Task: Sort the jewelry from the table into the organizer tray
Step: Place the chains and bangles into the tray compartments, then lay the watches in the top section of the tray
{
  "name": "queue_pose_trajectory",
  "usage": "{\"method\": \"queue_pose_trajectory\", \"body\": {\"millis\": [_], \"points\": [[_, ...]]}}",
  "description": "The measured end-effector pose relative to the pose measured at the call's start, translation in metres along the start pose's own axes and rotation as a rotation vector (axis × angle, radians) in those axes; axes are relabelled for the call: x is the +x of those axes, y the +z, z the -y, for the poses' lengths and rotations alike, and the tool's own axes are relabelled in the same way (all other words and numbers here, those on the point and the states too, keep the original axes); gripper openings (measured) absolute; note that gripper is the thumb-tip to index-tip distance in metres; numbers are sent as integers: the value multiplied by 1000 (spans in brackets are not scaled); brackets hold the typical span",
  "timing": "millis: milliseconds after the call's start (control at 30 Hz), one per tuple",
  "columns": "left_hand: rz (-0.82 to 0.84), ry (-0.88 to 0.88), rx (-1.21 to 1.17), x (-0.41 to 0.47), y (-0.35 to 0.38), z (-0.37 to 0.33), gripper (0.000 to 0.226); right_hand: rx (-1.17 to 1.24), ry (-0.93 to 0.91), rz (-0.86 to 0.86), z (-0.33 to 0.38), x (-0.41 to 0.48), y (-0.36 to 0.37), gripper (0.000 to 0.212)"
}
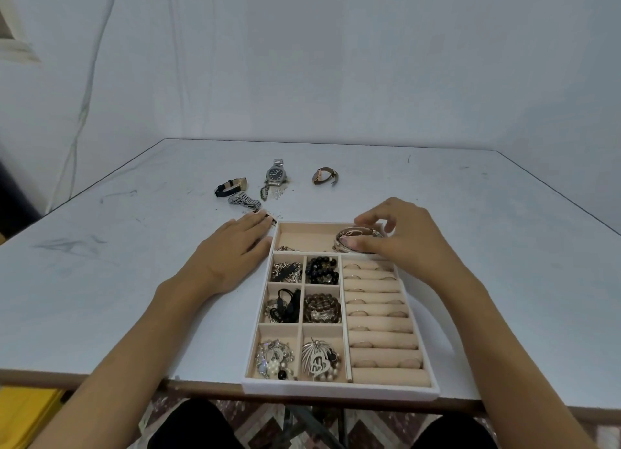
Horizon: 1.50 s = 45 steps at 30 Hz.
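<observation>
White counter (470, 213), plain wall (336, 62) behind: the right hand (403, 238) has its grip curled round bangles (353, 236) in the far compartment of the tray (336, 389) (placing them, I'd say). The left hand (232, 247) lies flat beside it, grip open. Next, the watches (276, 174) toward the far edge need fetching.

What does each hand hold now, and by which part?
The right hand grips the stack of bangles by its rim, thumb near, fingers far. The left hand holds nothing; it lies flat on the table.

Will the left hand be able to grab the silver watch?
Probably yes. The left hand lies flat, holding nothing, and the silver watch sits uncovered on the table a little way beyond it.
</observation>
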<state>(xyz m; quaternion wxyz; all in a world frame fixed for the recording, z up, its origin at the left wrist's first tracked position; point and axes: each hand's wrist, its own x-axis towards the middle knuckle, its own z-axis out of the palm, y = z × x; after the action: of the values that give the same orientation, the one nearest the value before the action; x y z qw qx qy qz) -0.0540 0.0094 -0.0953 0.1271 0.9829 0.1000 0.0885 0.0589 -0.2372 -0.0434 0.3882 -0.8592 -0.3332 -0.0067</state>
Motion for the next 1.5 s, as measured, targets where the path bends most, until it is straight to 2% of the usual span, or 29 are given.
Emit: {"method": "queue_pose_trajectory", "body": {"millis": [233, 400, 600, 700, 833, 933, 1067, 1100, 1167, 1233, 1300, 1500], "points": [[1, 1, -3, 0, 0, 0, 97, -150, -8, 5, -3, 2, -2, 31], [-9, 2, -7, 0, 1, 1, 97, -139, 31, 9, -5, 2, -2, 37], [3, 1, 0, 0, 1, 0, 96, -57, 10, 38, -6, 1, -3, 31], [15, -2, 14, 1, 1, 2, 90, 7, -22, -30, -6, 2, -3, 26], [11, 1, -8, 0, 1, 0, 95, 12, -39, -116, -6, 1, -4, 16], [-58, -5, -140, -2, -3, -1, 76, 12, -20, -125, -7, 2, -3, 15], [-309, -137, -470, 0, -12, -5, 21, 56, 4, -117, -3, 6, -2, 17], [-396, -212, -530, 3, -13, -6, 17, 74, 11, -104, 0, 9, -2, 18], [-534, -356, -599, 11, -15, -3, 21, 102, 21, -56, 6, 15, -2, 18], [-569, -429, -597, 19, -19, 6, 19, 108, 22, 9, 14, 24, -1, 20], [-561, -483, -551, 27, -22, 15, 15, 144, 33, 70, 23, 37, 1, 23], [-432, -606, -344, 54, -26, 20, 39, 206, 120, 211, 45, 99, 18, 36]]}}
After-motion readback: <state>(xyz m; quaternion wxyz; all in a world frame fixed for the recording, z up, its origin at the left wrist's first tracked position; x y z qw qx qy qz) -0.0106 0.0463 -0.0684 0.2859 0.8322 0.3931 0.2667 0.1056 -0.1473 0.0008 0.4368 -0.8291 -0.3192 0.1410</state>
